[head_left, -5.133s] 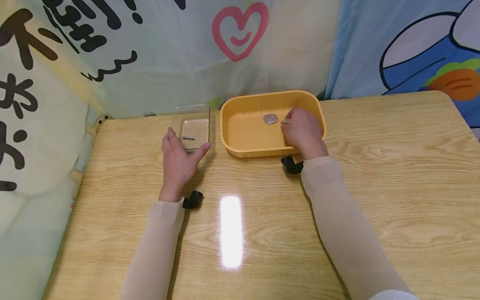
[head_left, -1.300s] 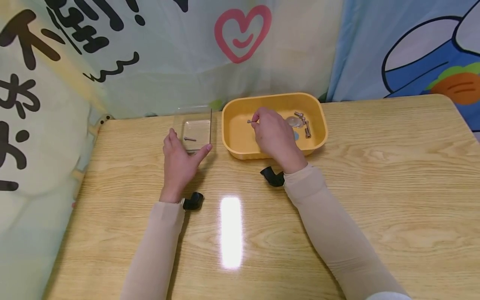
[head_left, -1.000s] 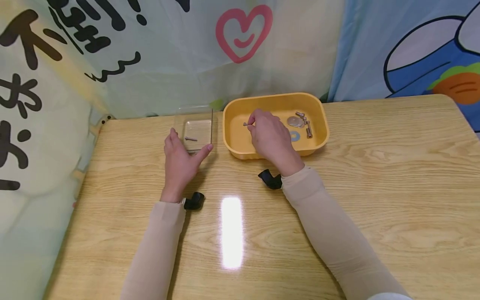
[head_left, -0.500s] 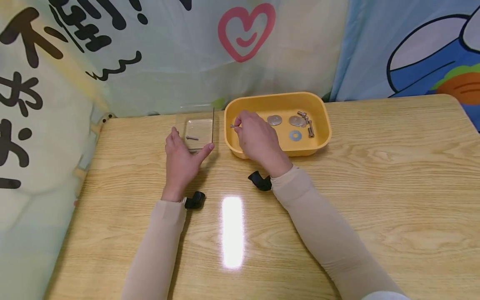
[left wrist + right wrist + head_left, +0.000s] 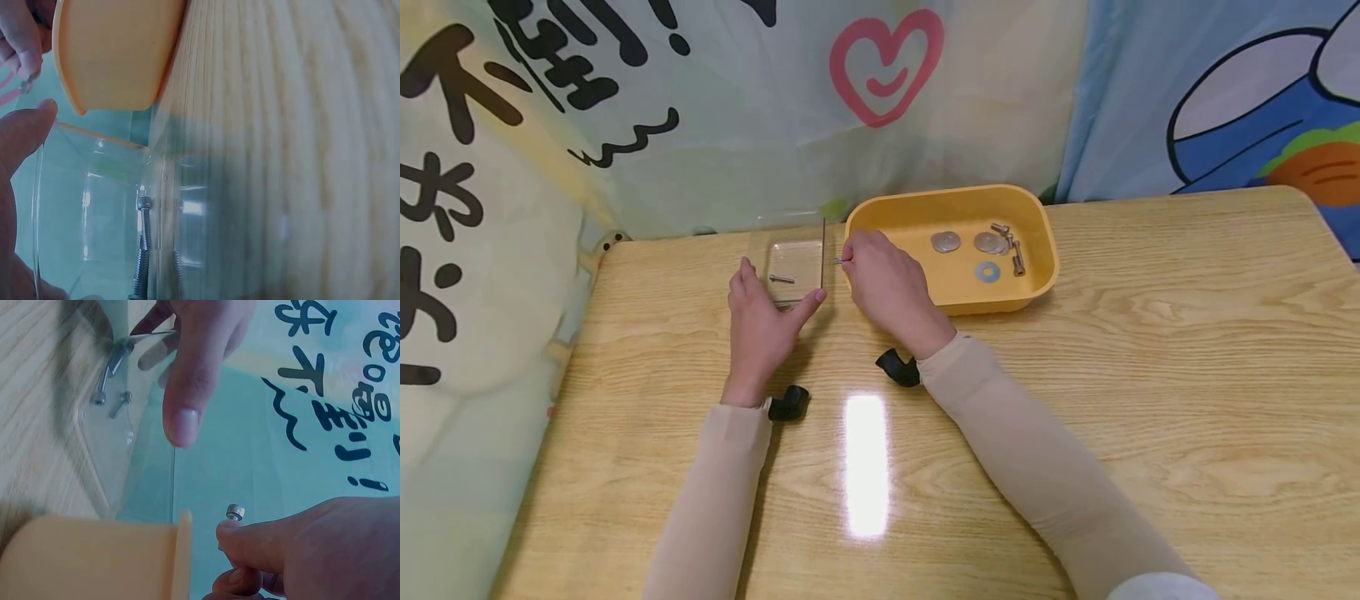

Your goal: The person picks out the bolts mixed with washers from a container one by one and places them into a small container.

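My left hand [image 5: 760,329] grips a clear plastic box [image 5: 822,254] on the table, thumb at its right side and fingers at its left. Inside the box lie several metal bolts [image 5: 144,225], which the left wrist view shows near the bottom. My right hand [image 5: 889,287] pinches a small socket-head bolt [image 5: 235,512] between thumb and fingertips, its knurled head sticking out. That hand is over the left rim of a yellow tray [image 5: 992,306], with the bolt pointing toward the box's right wall. Part of the bolt is hidden by the fingers.
In the tray lie round clear discs [image 5: 945,242], a grey-blue washer [image 5: 987,272] and several bolts [image 5: 1018,260] at the right end. A printed curtain [image 5: 760,167] hangs right behind the box and tray. The wooden table [image 5: 1195,333] extends to the right.
My right hand has moved left through the tray to its left rim, carrying the bolt, uncovering the discs, washer and bolts behind it. The left hand and the box have stayed put.
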Demonstrator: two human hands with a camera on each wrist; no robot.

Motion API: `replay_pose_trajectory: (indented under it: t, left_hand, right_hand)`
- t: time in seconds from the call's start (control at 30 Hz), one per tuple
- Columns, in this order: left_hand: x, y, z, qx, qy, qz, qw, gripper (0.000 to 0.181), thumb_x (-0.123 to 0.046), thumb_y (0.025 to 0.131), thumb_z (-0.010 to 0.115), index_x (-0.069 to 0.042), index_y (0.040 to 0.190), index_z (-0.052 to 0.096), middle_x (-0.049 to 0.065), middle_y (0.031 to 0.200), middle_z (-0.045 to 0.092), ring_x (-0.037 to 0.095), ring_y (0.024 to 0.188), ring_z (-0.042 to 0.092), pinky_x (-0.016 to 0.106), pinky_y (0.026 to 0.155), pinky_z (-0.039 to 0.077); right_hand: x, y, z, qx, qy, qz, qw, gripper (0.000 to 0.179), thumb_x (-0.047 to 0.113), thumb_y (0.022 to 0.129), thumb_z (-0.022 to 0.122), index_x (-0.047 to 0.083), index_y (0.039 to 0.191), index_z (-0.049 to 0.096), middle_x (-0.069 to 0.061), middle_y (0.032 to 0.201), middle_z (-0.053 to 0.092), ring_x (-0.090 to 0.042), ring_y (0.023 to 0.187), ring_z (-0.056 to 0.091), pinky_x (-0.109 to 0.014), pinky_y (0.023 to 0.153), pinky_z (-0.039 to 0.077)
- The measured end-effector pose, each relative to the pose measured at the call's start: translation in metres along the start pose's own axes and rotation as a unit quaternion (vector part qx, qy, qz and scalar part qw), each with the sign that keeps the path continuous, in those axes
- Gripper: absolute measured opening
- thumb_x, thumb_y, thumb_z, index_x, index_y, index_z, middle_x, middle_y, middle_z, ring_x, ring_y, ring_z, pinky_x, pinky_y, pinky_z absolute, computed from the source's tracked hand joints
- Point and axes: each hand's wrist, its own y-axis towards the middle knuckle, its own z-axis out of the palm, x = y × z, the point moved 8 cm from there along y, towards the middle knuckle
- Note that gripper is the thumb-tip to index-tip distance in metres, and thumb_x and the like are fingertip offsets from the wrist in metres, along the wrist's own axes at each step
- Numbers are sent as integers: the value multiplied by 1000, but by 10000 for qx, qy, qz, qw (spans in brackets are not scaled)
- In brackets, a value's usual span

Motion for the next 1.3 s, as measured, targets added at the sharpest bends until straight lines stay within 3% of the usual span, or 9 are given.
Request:
replay_pose_trajectory:
  t: [0.2,0.53,1.3]
  left_hand:
    - [2,0,2,-7,6,19,10000,119,-61,84,72,9,157,10,28,157,21,41,143,29,49,115,31]
    - [2,0,3,-6,92,12,10000,119,-60,84,74,9,157,9,29,157,22,41,142,29,49,115,31]
    - [-1,0,-1,-22,89,87,9999,118,-58,85,73,10,156,10,29,156,22,41,143,29,48,114,31]
  right_hand:
    - [8,4,9,133,-156,-86,9998,17,17,104,55,8,116,63,-9,112,61,-24,93,62,-40,75,54]
    - [19,7,13,-18,-343,-378,9987,14,17,103,57,6,109,63,-9,99,60,-23,83,61,-38,67,53]
    - [28,23,21,211,-605,-401,9971,14,16,103,55,7,109,65,-5,102,59,-19,88,58,-38,73,53]
